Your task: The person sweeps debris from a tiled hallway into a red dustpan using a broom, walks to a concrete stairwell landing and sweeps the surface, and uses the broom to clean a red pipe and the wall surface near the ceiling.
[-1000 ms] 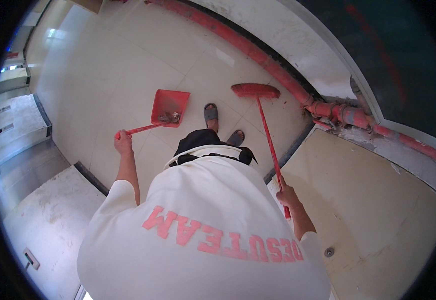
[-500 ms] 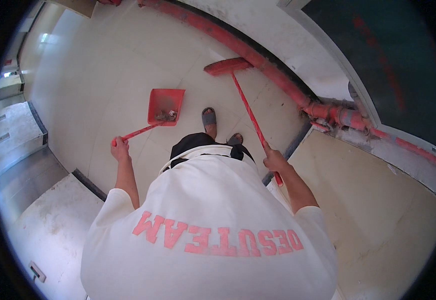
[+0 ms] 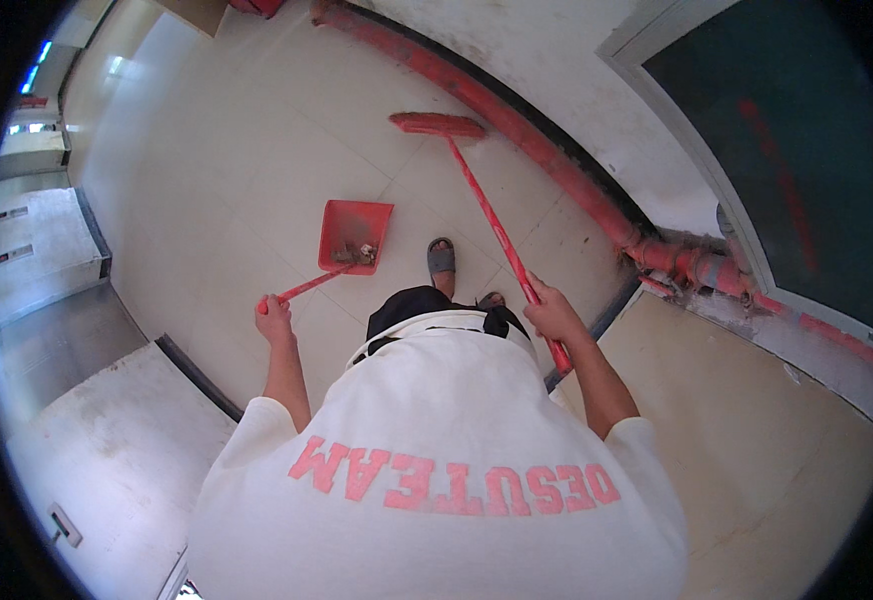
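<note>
My left hand [image 3: 274, 317] is closed round the end of the handle of a red dustpan [image 3: 355, 225]. Its pan sits at floor level ahead of my feet, with a small pile of grey and pale litter [image 3: 359, 255] at the handle side. In my right hand [image 3: 555, 312] is the long red handle of a broom [image 3: 499, 225], gripped near its top end. The broom's red head [image 3: 439, 124] rests on the tiles farther off, beyond the dustpan and to its right, a little short of the red pipe along the wall.
A thick red pipe [image 3: 517, 125] runs along the base of the right wall, with joints and debris near the corner [image 3: 672, 255]. A dark-paned frame [image 3: 777, 150] is above it. White walls with dark skirting [image 3: 197, 375] stand at left. Light tiles [image 3: 257, 150] cover the floor.
The broom head has shifted left, away from the pipe. Both hands keep their grips. The whole view has swung slightly, so the dustpan appears farther right and lower.
</note>
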`<action>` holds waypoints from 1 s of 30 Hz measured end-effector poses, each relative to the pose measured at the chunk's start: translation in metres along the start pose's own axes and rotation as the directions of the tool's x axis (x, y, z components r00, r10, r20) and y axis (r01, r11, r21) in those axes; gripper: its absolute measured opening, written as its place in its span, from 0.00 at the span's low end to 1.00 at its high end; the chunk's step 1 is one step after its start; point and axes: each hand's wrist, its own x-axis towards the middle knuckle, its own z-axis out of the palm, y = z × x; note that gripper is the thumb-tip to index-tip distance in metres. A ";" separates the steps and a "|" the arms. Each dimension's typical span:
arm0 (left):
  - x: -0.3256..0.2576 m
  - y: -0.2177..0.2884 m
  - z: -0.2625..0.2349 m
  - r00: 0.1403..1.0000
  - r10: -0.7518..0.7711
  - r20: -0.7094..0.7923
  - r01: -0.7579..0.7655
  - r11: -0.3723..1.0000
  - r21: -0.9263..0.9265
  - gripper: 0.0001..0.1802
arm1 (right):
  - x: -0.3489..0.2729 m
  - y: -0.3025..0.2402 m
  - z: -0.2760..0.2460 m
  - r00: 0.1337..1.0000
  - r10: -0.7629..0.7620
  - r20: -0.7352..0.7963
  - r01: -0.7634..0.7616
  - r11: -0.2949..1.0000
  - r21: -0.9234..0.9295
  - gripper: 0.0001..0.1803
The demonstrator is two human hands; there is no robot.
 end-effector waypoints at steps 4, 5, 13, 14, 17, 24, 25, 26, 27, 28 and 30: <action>0.000 0.007 0.002 1.000 -0.028 -0.005 0.029 0.998 0.049 0.13 | 0.072 0.030 0.025 0.957 -0.263 -0.124 0.243 0.957 -0.159 0.41; 0.001 0.011 0.001 1.000 -0.026 0.006 0.026 0.997 0.068 0.13 | 0.088 0.035 0.026 0.954 -0.273 -0.124 0.246 0.949 -0.198 0.42; -0.006 0.029 0.019 0.994 0.015 0.104 -0.022 0.998 0.062 0.11 | 0.014 0.090 0.019 1.000 0.010 0.013 -0.011 0.994 0.106 0.42; -0.010 0.031 0.023 0.993 0.018 0.112 -0.027 0.997 0.072 0.12 | -0.011 0.100 0.018 0.996 0.085 0.031 -0.088 0.986 0.142 0.42; -0.017 0.025 0.041 0.990 0.018 0.143 -0.028 0.997 0.074 0.13 | -0.086 0.142 0.018 0.966 0.236 0.108 -0.257 0.935 0.246 0.41; -0.031 0.039 0.094 0.966 0.094 0.239 -0.131 0.982 0.140 0.12 | -0.219 0.175 0.042 0.825 0.557 0.092 -0.533 0.716 0.451 0.40; -0.027 0.036 0.098 0.962 0.085 0.261 -0.124 0.983 0.136 0.13 | -0.232 0.185 0.047 0.812 0.577 0.084 -0.543 0.694 0.473 0.40; -0.020 0.034 0.099 0.957 0.081 0.278 -0.121 0.984 0.130 0.13 | -0.242 0.199 0.049 0.802 0.592 0.078 -0.547 0.677 0.492 0.40; -0.019 0.040 0.108 0.951 0.075 0.301 -0.117 0.985 0.124 0.13 | -0.251 0.204 0.052 0.790 0.609 0.069 -0.551 0.656 0.516 0.40; -0.021 0.043 0.116 0.962 0.058 0.267 -0.115 0.972 0.205 0.13 | -0.260 0.206 0.056 0.791 0.611 0.018 -0.547 0.694 0.469 0.41; -0.020 0.043 0.128 0.955 0.067 0.289 -0.123 0.976 0.180 0.14 | -0.276 0.206 0.060 0.802 0.596 -0.025 -0.499 0.693 0.520 0.41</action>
